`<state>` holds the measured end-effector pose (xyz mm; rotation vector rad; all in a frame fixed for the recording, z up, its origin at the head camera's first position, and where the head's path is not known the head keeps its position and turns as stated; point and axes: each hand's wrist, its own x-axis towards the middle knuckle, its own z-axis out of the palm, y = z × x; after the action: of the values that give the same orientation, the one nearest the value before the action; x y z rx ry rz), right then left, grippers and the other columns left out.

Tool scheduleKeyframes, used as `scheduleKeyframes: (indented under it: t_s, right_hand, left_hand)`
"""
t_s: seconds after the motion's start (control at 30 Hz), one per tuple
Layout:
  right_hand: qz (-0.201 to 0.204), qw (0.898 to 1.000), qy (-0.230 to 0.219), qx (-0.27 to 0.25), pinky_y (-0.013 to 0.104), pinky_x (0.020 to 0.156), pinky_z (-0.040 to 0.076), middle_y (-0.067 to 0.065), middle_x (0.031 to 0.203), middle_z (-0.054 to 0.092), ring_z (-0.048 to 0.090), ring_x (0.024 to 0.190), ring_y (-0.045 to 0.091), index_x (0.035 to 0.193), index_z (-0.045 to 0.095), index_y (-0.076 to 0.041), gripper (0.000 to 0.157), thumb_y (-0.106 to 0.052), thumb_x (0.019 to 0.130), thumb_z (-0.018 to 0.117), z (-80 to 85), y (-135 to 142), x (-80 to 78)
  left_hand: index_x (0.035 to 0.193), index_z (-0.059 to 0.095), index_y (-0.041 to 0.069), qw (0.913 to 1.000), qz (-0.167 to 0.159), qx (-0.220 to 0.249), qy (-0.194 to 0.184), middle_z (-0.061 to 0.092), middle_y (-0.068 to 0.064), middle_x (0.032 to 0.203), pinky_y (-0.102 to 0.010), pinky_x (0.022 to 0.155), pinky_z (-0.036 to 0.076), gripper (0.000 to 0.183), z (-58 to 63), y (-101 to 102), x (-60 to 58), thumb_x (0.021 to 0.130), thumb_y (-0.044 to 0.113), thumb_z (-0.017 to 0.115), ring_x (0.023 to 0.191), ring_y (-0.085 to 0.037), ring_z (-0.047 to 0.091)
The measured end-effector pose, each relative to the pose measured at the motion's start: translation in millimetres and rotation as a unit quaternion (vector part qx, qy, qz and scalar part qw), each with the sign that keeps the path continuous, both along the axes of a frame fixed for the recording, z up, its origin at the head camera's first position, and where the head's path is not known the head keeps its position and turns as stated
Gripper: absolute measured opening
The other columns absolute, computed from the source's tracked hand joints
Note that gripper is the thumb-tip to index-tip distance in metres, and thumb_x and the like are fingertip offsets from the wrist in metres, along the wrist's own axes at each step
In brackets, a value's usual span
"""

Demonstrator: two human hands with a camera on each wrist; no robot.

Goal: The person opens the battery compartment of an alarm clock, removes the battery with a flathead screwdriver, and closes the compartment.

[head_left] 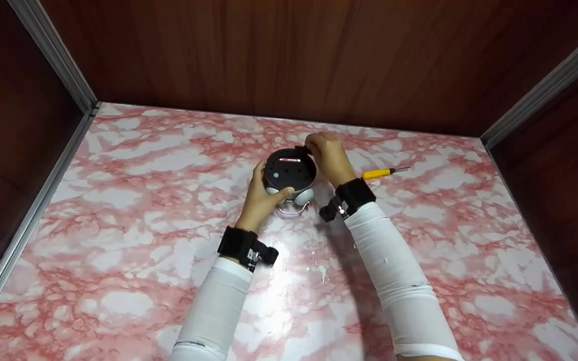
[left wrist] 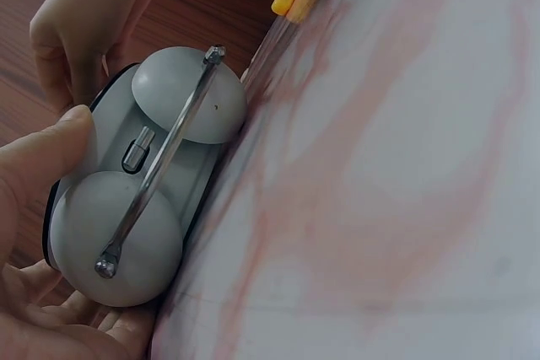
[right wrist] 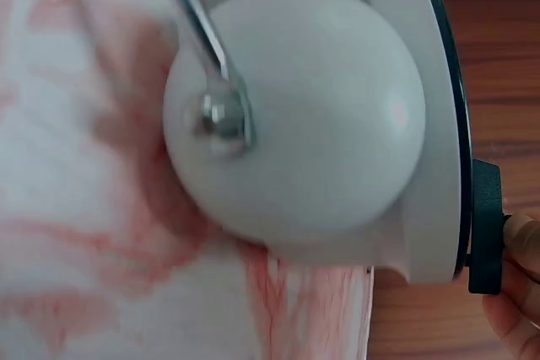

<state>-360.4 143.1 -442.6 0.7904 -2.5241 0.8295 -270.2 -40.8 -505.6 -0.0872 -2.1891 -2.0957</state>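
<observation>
A twin-bell alarm clock [head_left: 294,181] lies with its round black back facing up and its bells toward me. My left hand [head_left: 263,199] grips it from the left, thumb on the near side and fingers curled round the edge. Two pale grey bells [left wrist: 190,94], a chrome handle [left wrist: 160,162] and a small metal hammer [left wrist: 139,149] show in the left wrist view. At the clock's far right rim my right hand [head_left: 330,158] pinches a small flat black piece [right wrist: 485,225]. A shiny reddish strip [head_left: 290,160] shows on the back.
A screwdriver [head_left: 377,173] with a yellow handle lies right of my right hand, its shaft pointing right. The table [head_left: 133,260] has a red and white marbled top. Dark wood panels [head_left: 269,60] with metal corner strips [head_left: 63,60] enclose it at the back and sides.
</observation>
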Motion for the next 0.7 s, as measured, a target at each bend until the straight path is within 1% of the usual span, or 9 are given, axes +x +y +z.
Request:
scheduleKeyframes:
  t_s: [0.2, 0.43, 0.7]
  right_hand:
    - [-0.013, 1.000, -0.001, 0.005, 0.045, 0.083, 0.050, 0.019, 0.090, 0.066, 0.062, 0.088, 0.035, 0.091, 0.066, 0.005, 0.010, 0.008, 0.097, 0.058, -0.8, 12, -3.0]
    - [-0.035, 0.999, -0.007, 0.018, 0.046, 0.079, 0.050, 0.020, 0.088, 0.065, 0.061, 0.086, 0.036, 0.090, 0.064, 0.006, 0.010, 0.009, 0.096, 0.057, -6.3, 33, -9.5]
    - [-0.075, 0.995, -0.039, 0.046, 0.044, 0.075, 0.048, 0.020, 0.087, 0.061, 0.057, 0.083, 0.033, 0.093, 0.065, 0.005, 0.013, 0.010, 0.097, 0.054, -9.3, 59, -11.5]
  left_hand:
    - [0.156, 0.025, 0.000, 1.0000, 0.005, -0.007, -0.003, 0.043, -0.023, 0.153, -0.039, 0.119, 0.025, 0.097, 0.2, -1, 0.2, 0.080, 0.009, 0.085, 0.142, -0.031, 0.039]
    - [0.157, 0.026, 0.003, 0.9999, 0.006, -0.003, -0.010, 0.042, -0.022, 0.154, -0.042, 0.120, 0.023, 0.098, 1.2, -1, 0.2, 0.080, 0.011, 0.085, 0.143, -0.031, 0.038]
    - [0.157, 0.026, 0.003, 0.9999, 0.007, -0.007, -0.014, 0.040, -0.022, 0.155, -0.044, 0.120, 0.023, 0.098, -0.4, -1, 0.9, 0.080, 0.013, 0.086, 0.144, -0.032, 0.037]
